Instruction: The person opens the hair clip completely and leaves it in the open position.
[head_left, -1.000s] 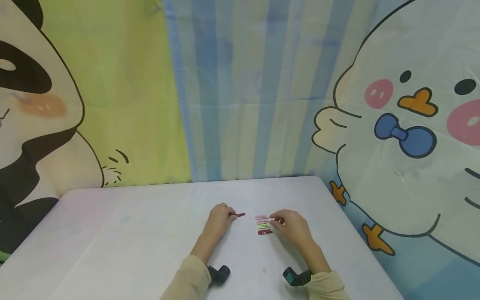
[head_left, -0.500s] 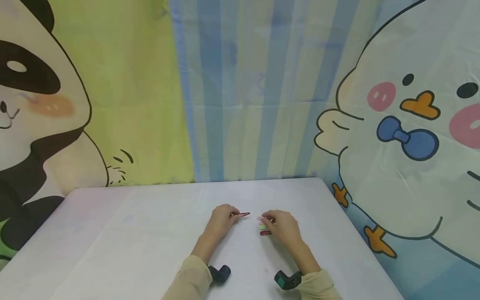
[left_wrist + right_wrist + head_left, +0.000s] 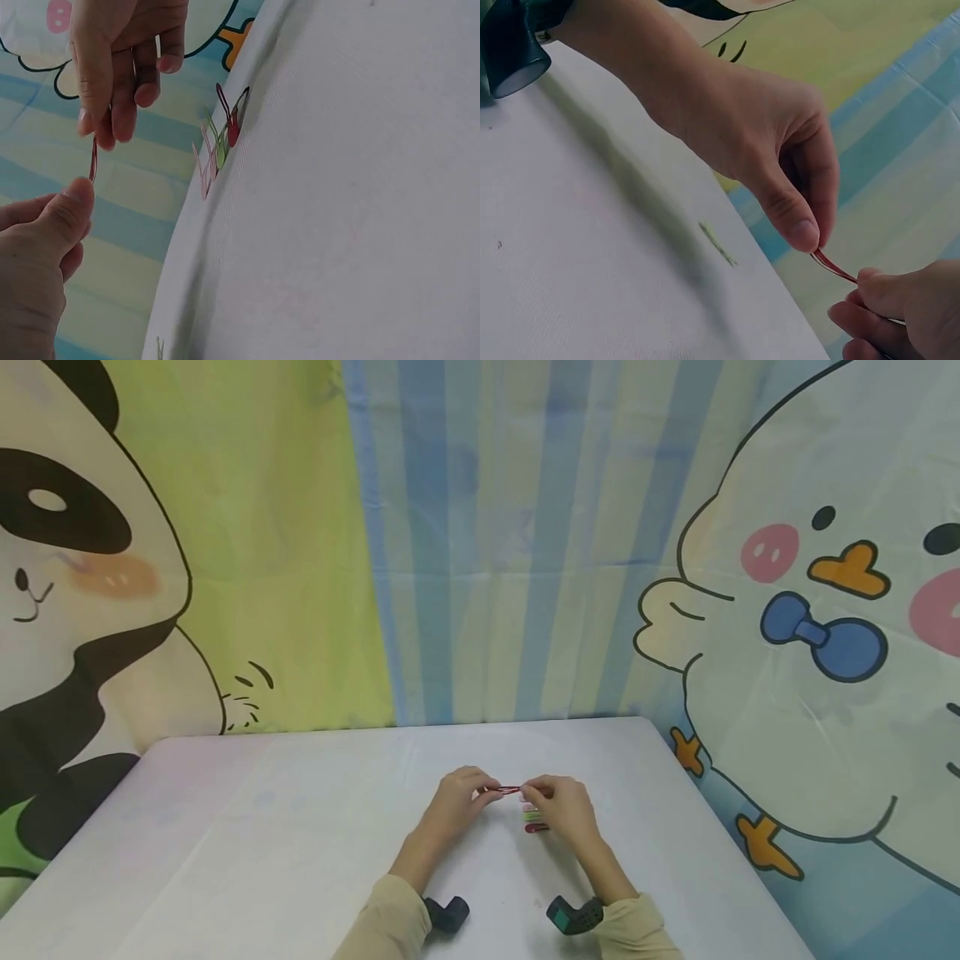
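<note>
A dark red snap hair clip [image 3: 510,790] is held above the table between my two hands. My left hand [image 3: 459,795] pinches one end between thumb and fingers. At the other end, the thumb and fingertip of my right hand [image 3: 564,803] pinch the clip. Below the right hand lies a row of hair clips, partly covered by it in the head view. In the left wrist view these are pink clips [image 3: 203,180], a green clip [image 3: 220,154] and a red clip [image 3: 233,133]. Apart from them, another green clip [image 3: 718,244] lies on the table, hidden in the head view.
The white-covered table [image 3: 300,843] spreads around both hands, with its far edge close behind them. A printed curtain [image 3: 480,568] with cartoon animals hangs beyond that edge. Each wrist wears a dark camera, such as the right wrist camera [image 3: 576,916].
My right hand has moved left from beside the row of clips and taken the free end of the dark red clip. My left hand has shifted slightly right, still holding it.
</note>
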`<state>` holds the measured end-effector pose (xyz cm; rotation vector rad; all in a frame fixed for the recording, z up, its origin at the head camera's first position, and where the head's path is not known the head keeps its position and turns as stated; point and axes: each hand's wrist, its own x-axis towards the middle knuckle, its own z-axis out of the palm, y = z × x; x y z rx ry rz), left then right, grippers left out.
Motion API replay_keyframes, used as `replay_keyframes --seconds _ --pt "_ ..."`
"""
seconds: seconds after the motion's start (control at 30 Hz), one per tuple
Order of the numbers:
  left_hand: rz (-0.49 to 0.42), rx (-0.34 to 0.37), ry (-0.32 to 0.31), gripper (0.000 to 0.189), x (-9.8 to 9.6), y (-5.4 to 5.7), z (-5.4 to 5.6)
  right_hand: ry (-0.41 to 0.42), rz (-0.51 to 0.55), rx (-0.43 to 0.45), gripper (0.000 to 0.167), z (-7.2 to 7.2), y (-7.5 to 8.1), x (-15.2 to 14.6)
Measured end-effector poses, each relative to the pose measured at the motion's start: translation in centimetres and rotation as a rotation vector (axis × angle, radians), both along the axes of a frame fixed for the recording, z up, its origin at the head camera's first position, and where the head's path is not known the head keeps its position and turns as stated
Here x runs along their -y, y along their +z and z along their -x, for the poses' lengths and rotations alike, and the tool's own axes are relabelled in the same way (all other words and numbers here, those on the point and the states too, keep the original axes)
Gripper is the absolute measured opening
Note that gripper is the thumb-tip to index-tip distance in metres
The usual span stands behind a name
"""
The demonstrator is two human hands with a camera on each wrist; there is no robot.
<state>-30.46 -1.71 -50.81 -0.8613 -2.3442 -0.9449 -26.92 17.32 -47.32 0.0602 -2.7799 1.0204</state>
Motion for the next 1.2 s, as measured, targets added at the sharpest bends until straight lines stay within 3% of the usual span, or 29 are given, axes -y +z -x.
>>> replay_keyframes --seconds 0.2,0.3,0.4,0.6,0.7,0.87,1.03,1.2 --pt "-0.026 -0.102 -0.053 0.010 -0.6 0.8 -0.5 -0.008 0.143 0.074 0.016 -0.5 0.5 -0.3" --pt "-0.076 -0.099 -0.075 0.010 -0.6 1.0 -0.7 -0.028 0.235 0.124 0.018 -0.9 0.9 -0.2" --pt "-0.148 0.005 -0.083 0.011 -0.6 1.1 -1.1 -0.040 0.321 0.156 0.021 -1.4 1.4 -0.1" --pt "-0.321 0.433 -0.061 0.012 -0.4 1.8 -2.3 -0.048 0.415 0.193 0.024 -2.0 2.1 0.2" --pt "-0.394 0.571 -0.079 0.015 -0.2 2.6 -2.8 -0.042 0.445 0.199 0.023 -2.4 2.5 0.5" --pt "-0.428 0.696 -0.108 0.019 -0.2 3.7 -3.4 -0.045 0.468 0.196 0.019 -2.9 3.1 0.6" --pt "-0.431 0.796 -0.085 0.016 -0.5 4.5 -4.0 -0.020 0.485 0.190 0.017 -3.7 3.6 0.7" --pt "-0.450 0.802 -0.033 0.009 -1.0 5.0 -4.8 0.017 0.489 0.200 0.014 -4.4 3.8 0.9"
